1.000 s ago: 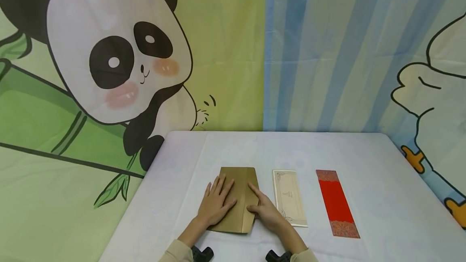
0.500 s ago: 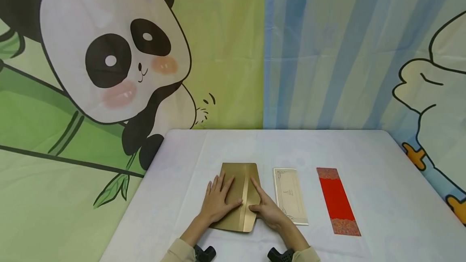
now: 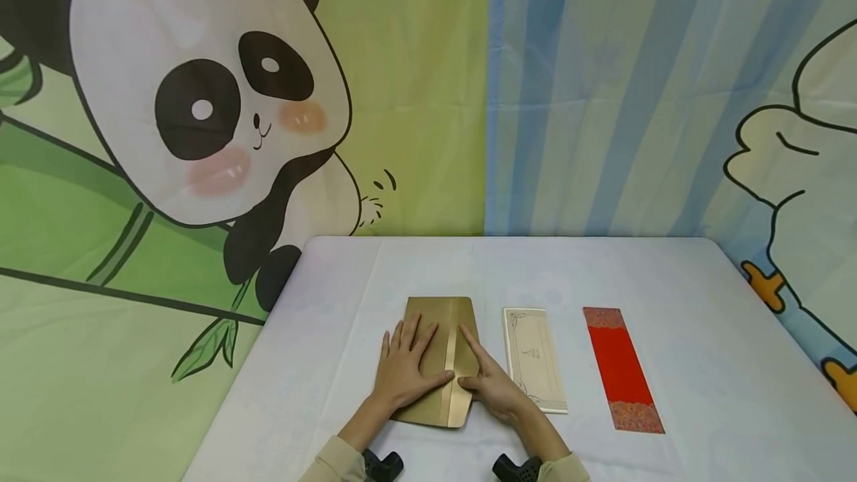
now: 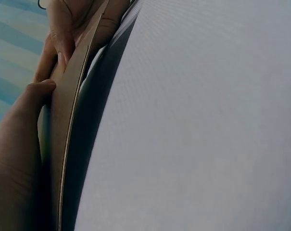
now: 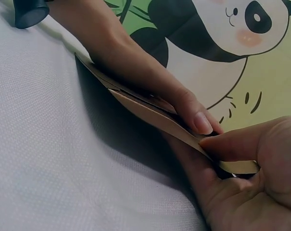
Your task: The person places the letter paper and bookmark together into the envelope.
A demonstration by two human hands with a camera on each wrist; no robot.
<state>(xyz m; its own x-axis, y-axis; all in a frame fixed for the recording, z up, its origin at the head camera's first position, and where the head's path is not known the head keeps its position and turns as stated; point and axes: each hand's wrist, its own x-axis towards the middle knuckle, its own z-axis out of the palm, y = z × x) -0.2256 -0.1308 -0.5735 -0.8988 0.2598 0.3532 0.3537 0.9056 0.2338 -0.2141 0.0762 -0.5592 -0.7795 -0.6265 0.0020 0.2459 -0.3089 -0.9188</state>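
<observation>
Head view: the brown folder (image 3: 438, 359) lies toward the near edge of the white tabletop (image 3: 415, 266); the left hand (image 3: 405, 374) rests on its left side, fingers straight and spread apart, clamped on nothing; the right hand (image 3: 498, 389) pinches the right edge, index finger extended upward along it; the cream card (image 3: 534, 359) lies just beside the right hand, the red strip (image 3: 624, 370) further right, apart from both. Risk noted: a sideways sweep of the right hand could knock the card askew, there being little room between them.

Left wrist view: the folder's near edge stands clear of the cloth, dark shadow beneath; the left thumb (image 4: 42, 89) bears on the upper face near the fold. Risk noted: downward pressure on an unsupported panel could crease it off its line.

Right wrist view: the right thumb lies on top and fingers pass underneath, the folder's edge between; the layers part slightly along the near edge. Risk noted: uneven grip on loose layers could let one slip past the other, or leave the panel skewed; too hard a pull, in my judgement, could bend the edge or drag the folder from beneath the left palm.
</observation>
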